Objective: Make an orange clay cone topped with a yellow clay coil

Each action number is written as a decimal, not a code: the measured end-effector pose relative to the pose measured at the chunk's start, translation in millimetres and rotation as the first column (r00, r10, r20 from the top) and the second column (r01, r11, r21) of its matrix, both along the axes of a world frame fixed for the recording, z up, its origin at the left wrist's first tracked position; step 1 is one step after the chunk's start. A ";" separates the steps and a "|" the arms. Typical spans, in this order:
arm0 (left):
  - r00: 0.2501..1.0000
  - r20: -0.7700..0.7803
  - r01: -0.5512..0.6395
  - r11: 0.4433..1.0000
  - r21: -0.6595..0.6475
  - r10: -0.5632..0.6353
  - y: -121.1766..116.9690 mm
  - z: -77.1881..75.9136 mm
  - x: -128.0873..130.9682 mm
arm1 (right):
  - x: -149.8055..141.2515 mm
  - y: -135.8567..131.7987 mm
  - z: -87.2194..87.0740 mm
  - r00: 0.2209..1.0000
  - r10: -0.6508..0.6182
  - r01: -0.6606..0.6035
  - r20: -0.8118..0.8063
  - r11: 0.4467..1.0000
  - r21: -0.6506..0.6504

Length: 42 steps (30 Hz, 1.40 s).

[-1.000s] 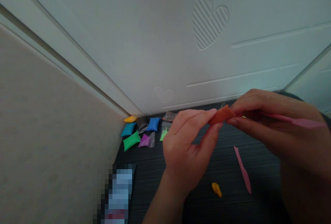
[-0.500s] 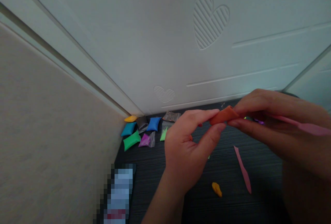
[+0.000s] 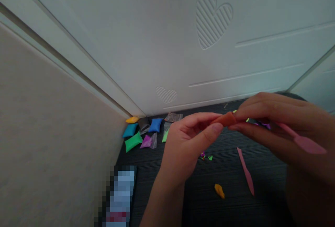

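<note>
An orange piece of modelling clay (image 3: 226,119) is pinched between my two hands above the dark table. My left hand (image 3: 190,143) grips its left end between thumb and fingers. At the other end, the fingertips of my right hand (image 3: 277,122) press on the clay. A pink modelling tool (image 3: 309,144) with a flat, leaf-shaped end is also tucked in my right hand, its other end hidden by the fingers. Below the hands lie a second pink modelling tool (image 3: 246,171) and a small lump of yellow-orange clay (image 3: 219,191).
Several clay packets, among them a green packet (image 3: 133,142) and a blue packet (image 3: 156,125), lie at the back left of the table (image 3: 201,206). Tiny green pieces (image 3: 210,158) sit beyond my left wrist. A blurred screen (image 3: 119,195) is front left; a white panel (image 3: 178,63) rises behind.
The orange clay now looks shorter and rounder between my fingers. My left hand has shifted slightly left, uncovering tiny pieces on the table. The tool in my right hand has turned.
</note>
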<state>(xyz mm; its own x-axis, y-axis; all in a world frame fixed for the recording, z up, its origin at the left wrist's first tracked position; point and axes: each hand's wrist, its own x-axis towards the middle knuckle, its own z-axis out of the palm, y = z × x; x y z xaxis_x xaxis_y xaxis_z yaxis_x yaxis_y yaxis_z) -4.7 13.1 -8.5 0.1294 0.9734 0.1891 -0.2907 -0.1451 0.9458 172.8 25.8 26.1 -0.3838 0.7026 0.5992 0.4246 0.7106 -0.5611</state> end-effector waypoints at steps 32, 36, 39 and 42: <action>0.996 0.084 0.016 1.000 -0.008 -0.016 0.4 1.3 -5.0 | -4.3 9.5 -4.0 0.987 0.130 -0.130 -0.090 0.991 0.003; 0.995 0.103 -0.006 0.999 -0.044 0.011 0.2 3.0 -3.3 | -4.4 9.2 -5.0 0.986 0.143 -0.144 -0.084 0.990 -0.008; 0.991 0.127 -0.048 0.998 -0.036 0.053 1.2 4.6 -0.9 | -3.9 9.8 -7.6 0.993 0.091 -0.095 -0.075 0.994 -0.058; 0.985 0.086 -0.153 0.987 0.039 0.150 1.1 6.0 1.9 | -3.2 9.9 -10.5 0.997 0.034 -0.041 -0.065 0.993 -0.114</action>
